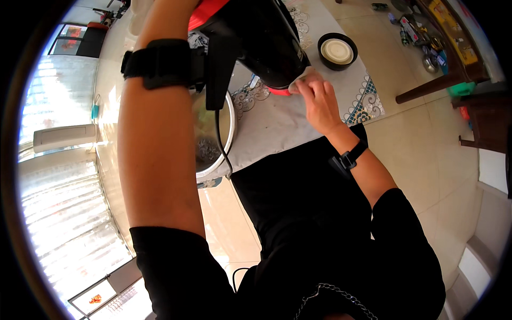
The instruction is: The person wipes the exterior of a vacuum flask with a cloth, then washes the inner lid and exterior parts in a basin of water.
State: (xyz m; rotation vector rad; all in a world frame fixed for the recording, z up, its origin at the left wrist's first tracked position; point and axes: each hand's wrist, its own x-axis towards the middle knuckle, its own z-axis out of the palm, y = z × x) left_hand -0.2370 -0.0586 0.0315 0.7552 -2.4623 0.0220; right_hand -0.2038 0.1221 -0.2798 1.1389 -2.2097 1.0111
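A large, glossy black appliance body (261, 40) with red parts is tilted over the table at the top of the view; I cannot make out its exact kind. My right hand (318, 100) pinches a thin whitish cloth or tissue (302, 80) and presses it against the lower end of the black body, beside its red edge (279, 92). My left forearm reaches up past the top edge, next to a red part (205, 13). That hand is out of sight, so its grip does not show.
A white-rimmed basin (232, 124), partly behind my left arm, stands at the table's near left. Right of the appliance sits a black round dish (322, 51) with a cream disc-shaped piece (338, 50) in it. A patterned cloth (288, 125) covers the table. Wooden furniture (426, 95) stands at right.
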